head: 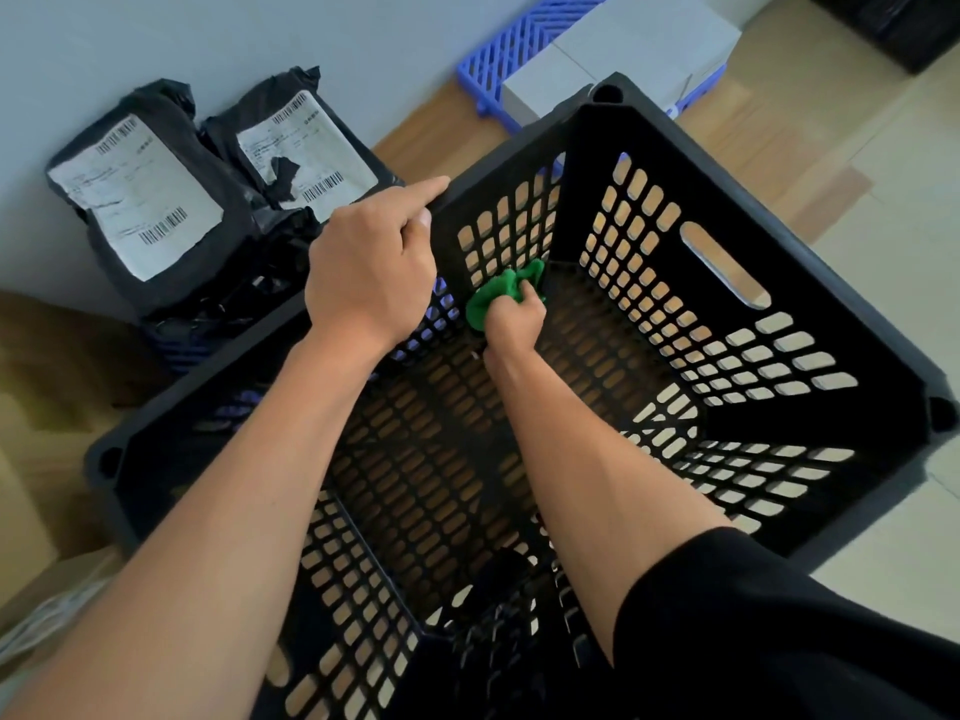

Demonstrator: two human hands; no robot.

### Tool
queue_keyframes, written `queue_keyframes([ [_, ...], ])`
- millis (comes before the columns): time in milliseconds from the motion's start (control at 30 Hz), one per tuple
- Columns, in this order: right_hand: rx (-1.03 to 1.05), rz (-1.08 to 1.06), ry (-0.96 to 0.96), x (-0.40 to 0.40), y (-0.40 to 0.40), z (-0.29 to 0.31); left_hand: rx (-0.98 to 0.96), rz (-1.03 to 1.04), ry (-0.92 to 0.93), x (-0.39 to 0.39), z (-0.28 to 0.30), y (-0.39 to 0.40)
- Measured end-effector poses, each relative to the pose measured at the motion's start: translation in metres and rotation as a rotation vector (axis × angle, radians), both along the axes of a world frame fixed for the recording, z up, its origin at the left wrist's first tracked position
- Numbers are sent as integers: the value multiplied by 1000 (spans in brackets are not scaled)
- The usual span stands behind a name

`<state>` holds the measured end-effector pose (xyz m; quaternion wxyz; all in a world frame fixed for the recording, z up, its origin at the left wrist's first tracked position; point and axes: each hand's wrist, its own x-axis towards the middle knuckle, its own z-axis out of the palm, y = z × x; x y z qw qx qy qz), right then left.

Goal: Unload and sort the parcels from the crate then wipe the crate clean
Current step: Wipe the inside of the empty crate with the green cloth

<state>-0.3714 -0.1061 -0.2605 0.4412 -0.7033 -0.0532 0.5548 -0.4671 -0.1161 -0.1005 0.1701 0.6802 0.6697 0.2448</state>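
Black crate (727,356): left hand (371,270) grips its far rim, fingers curled; right hand (514,317) inside clutches green cloth (493,296) (far corner); two black parcels (156,200) beside it

A pale blue-grey wall (208,39) is seen along the top left, meeting a floor (810,163) laid in wood-toned and cream panels. A blue slatted pallet (519,49) is set on the floor by the wall, with a grey box (639,44) placed on it. Brown cardboard (36,407) is seen at the left edge. Soft, even light is cast throughout.
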Motion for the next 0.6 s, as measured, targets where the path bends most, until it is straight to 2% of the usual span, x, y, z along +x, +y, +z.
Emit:
queue_keyframes([
  [100,-6,-274,168,7,10,27,-13,9,4,1,0,0],
  [300,150,-453,283,4,17,77,-18,-3,34,1,0,-3],
  [433,304,-459,239,0,22,106,-31,-11,33,0,2,-5],
  [600,470,-374,6,0,25,116,-36,0,25,0,2,-5],
])
